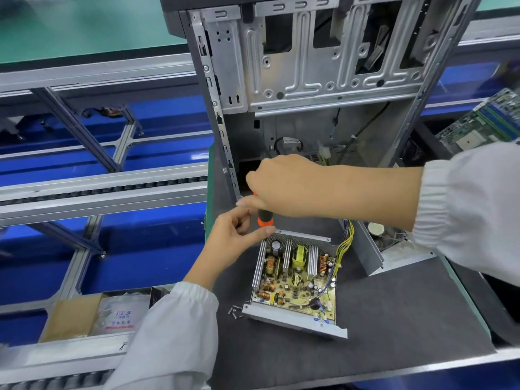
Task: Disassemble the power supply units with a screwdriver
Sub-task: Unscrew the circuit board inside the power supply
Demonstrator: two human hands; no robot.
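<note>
Opened grey metal power supply unit (pixel 295 280) lies just below your hands; right hand (pixel 284 187) grips orange-and-black screwdriver (pixel 265 218) upright over its far-left corner; left hand (pixel 239 237) pinches the tip.

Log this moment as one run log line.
right hand grips screwdriver | left hand steadies it | power supply open | screws beside

R hand (pixel 284 184) fisted – gripping, L hand (pixel 239 237) fingers curled
</note>
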